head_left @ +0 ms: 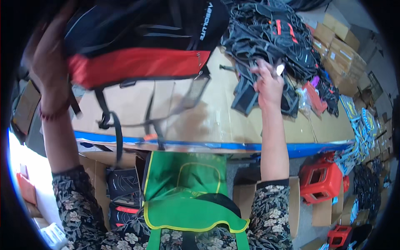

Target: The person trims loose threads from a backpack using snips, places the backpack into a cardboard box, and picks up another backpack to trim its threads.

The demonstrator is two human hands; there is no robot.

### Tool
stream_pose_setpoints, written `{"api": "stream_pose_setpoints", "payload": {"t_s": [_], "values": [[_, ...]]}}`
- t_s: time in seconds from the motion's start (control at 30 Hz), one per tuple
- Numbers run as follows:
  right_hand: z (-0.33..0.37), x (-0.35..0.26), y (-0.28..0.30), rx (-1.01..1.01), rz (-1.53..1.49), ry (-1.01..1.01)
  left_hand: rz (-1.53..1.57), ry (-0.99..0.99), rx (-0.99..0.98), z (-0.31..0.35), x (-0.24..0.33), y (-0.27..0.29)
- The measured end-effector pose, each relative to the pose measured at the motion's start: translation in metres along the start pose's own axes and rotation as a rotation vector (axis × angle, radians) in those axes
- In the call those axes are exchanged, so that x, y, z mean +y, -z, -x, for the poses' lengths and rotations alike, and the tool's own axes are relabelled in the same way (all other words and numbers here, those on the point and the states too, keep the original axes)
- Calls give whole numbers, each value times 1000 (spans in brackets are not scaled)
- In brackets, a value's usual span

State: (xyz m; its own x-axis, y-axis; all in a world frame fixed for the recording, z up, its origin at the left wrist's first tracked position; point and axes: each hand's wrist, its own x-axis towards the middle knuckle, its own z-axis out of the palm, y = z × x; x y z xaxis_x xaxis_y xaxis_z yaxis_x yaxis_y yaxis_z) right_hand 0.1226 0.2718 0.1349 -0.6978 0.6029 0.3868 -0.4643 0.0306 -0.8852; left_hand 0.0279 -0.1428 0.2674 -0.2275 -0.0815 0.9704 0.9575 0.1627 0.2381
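My left hand (48,62), blurred by motion, grips the left side of a black backpack (137,31) with a red lower panel. The bag hangs tilted above the table, its black straps and buckles dangling beneath. At right, my right hand (268,81) is closed around a small shiny object (280,69), too blurred to name. Just beyond that hand, and partly behind it, lies a heap of black and grey backpacks (266,31) with red details and tangled straps.
The cardboard-covered table (221,123) has a blue front edge (250,146). Boxes (341,54) stand at far right, with a red plastic stool (323,181) below. An open carton (98,175) holding packed bags (123,183) sits under the table at left. I wear a green apron (187,210).
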Motion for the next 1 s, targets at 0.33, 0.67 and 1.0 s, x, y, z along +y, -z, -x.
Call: {"api": "stream_pose_setpoints", "payload": {"t_s": [0.33,0.67,1.0], "values": [[69,71,106,312,-38,-270,-63,-828,-1056,151,65,-98],[113,90,69,144,162,-374,-63,-432,-1312,282,72,-61],[148,83,-55,-671,537,125,11,-135,-1183,295,77,-36]]}}
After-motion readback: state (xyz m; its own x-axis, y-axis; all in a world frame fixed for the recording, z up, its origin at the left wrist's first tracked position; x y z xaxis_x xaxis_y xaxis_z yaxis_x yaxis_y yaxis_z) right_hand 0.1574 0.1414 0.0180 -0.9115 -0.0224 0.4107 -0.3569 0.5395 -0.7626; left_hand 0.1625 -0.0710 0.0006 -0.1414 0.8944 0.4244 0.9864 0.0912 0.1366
